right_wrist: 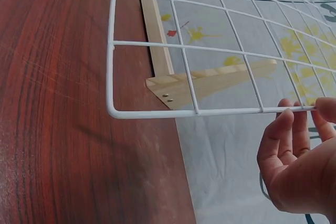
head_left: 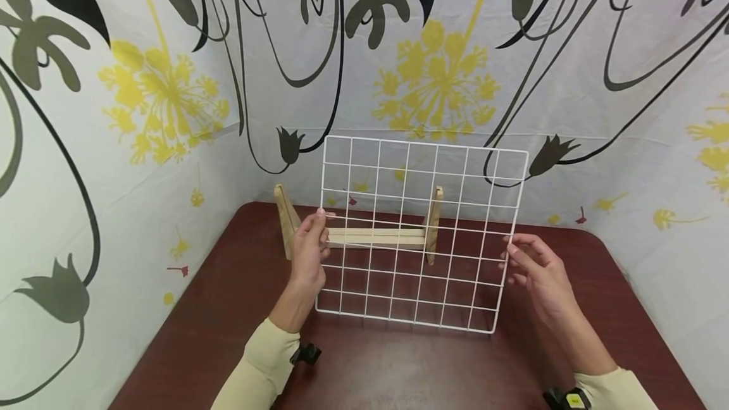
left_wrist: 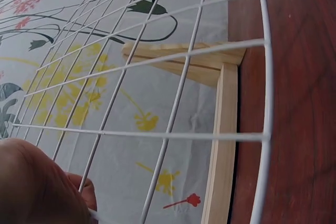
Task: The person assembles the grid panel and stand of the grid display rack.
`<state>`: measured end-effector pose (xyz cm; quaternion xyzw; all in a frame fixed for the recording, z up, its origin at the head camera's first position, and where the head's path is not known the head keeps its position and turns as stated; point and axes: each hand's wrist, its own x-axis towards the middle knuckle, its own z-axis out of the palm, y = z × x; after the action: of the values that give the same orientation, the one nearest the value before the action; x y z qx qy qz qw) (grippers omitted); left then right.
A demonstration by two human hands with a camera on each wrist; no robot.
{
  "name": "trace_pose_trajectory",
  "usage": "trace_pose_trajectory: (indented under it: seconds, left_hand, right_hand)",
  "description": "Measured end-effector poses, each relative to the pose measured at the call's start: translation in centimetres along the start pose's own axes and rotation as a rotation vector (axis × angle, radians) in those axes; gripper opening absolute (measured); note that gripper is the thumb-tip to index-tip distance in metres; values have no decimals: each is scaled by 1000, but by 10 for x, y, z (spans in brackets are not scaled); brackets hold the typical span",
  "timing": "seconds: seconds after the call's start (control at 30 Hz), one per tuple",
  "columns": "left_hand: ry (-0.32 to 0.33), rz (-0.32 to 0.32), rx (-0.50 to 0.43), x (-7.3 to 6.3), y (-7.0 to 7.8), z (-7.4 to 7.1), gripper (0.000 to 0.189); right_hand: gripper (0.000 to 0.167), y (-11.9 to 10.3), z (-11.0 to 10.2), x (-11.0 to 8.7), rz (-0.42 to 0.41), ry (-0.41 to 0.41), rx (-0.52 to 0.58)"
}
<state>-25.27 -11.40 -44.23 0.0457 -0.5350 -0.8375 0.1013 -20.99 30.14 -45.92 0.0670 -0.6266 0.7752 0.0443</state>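
Note:
A white wire grid panel (head_left: pixel 402 195) is held up over the table, tilted, in front of a pale wooden stand (head_left: pixel 376 237). My left hand (head_left: pixel 309 252) grips the panel's left edge, thumb on the near side. On the opposite edge, my right hand (head_left: pixel 541 274) pinches the wire between thumb and fingers. In the left wrist view the stand's crossbar (left_wrist: pixel 223 145) and one upright (left_wrist: pixel 184 59) show through the mesh. The right wrist view has the other upright (right_wrist: pixel 210 84), with two screw heads low on it, behind the panel's corner.
The dark red wooden table (head_left: pixel 398 366) carries the stand near its back edge. White fabric (head_left: pixel 273 68) with plant and flower prints hangs behind and at both sides. Small black devices are strapped at both wrists.

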Motion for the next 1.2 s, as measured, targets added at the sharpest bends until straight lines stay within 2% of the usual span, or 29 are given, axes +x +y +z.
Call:
trace_pose_trajectory:
  seconds: [0.1,0.37,0.6,0.73,0.83,1.0,1.2]
  left_hand:
    - [4,33,-30,-1,0,2,37]
    - [14,90,-76,0,-5,7,34]
    - [24,150,-112,-1,-9,11,31]
    - [25,181,-135,-2,-10,13,28]
    - [23,202,-148,-2,-10,15,27]
    - [16,235,-156,-3,-11,16,27]
    - [11,251,-163,-3,-12,16,29]
  right_hand:
    - [20,0,1,1,-16,32,7]
    - [19,1,5,-1,-73,110,31]
    - [15,1,15,-4,-136,270,-13]
    - [18,2,18,-5,-188,327,-32]
    - [22,2,21,-6,-240,369,-146]
    - [22,5,24,-11,-323,455,-460]
    - [24,7,28,-16,-393,508,-581]
